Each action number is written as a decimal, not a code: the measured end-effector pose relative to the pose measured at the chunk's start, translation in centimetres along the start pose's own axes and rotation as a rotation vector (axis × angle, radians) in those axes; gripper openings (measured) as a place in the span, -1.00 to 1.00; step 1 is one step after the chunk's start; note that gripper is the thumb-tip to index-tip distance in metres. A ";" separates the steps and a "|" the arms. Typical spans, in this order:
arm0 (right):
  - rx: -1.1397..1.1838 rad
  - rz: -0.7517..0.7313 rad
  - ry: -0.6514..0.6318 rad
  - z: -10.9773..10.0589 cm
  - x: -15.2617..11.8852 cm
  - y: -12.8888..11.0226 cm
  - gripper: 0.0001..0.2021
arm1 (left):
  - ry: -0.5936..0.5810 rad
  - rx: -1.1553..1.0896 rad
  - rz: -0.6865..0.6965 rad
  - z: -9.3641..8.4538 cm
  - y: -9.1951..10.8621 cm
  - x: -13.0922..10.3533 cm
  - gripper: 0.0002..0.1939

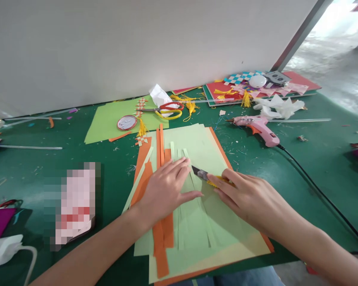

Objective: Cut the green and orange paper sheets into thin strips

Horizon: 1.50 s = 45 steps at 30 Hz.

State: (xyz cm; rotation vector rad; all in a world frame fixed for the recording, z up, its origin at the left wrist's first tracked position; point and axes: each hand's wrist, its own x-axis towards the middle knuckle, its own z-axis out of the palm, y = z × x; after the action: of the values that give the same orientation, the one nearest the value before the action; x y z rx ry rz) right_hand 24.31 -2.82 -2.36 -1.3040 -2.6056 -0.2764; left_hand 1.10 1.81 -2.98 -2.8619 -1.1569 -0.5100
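Observation:
My right hand [241, 190] is closed around a yellow utility knife [217, 181], its dark blade pointing left and up over the paper. Fingers stretched out, my left hand [170, 182] presses flat on light green paper strips [193, 222]. These thin strips lie on a stack of pale green sheets [232, 234], with orange paper edges showing beneath. Several orange strips [162, 266] lie under and beside my left hand and wrist. The knife tip is close to my left fingertips, with a small gap between them.
A pink glue gun [262, 129] with a black cord lies to the right. Scissors [168, 111], a round tin [127, 122] and yellow tassels [191, 107] are toward the back. A phone, blurred out [77, 202], lies left, near a white plug [6, 250]. A pale wall [131, 47] rises behind the green table.

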 end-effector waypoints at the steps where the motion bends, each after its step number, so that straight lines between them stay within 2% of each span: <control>1: -0.008 0.006 0.000 0.1 0.0 -0.1 -0.68 | 0.001 0.000 0.000 0.0 0.0 0.0 -0.38; 16: -0.047 0.047 -0.028 0.3 1.4 0.2 -0.69 | 0.014 0.009 0.024 0.2 -0.1 -0.2 -0.44; 22: -0.056 0.018 -0.023 0.2 0.8 0.0 -0.68 | 0.009 0.040 0.108 -0.1 0.3 -0.3 -0.42; 27: -0.040 0.006 -0.003 -0.2 0.2 -0.3 -0.68 | 0.032 0.042 0.145 -0.3 0.2 0.1 -0.54; 33: -0.018 0.013 -0.014 -0.1 0.2 -0.4 -0.67 | -0.062 -0.015 -0.009 -0.4 -0.7 0.6 -0.33; 40: -0.049 -0.001 0.003 0.0 0.5 -0.1 -0.68 | -0.098 -0.017 -0.033 -0.5 -0.6 0.6 -0.34; 45: -0.073 0.011 -0.030 0.2 1.1 0.1 -0.66 | -0.082 -0.012 -0.028 -0.2 -0.7 0.5 -0.36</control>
State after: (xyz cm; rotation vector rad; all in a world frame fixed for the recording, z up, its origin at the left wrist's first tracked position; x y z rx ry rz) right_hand 23.75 -1.82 -2.25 -1.3554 -2.6355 -0.3557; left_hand 0.92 2.61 -2.67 -2.9058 -1.2117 -0.4054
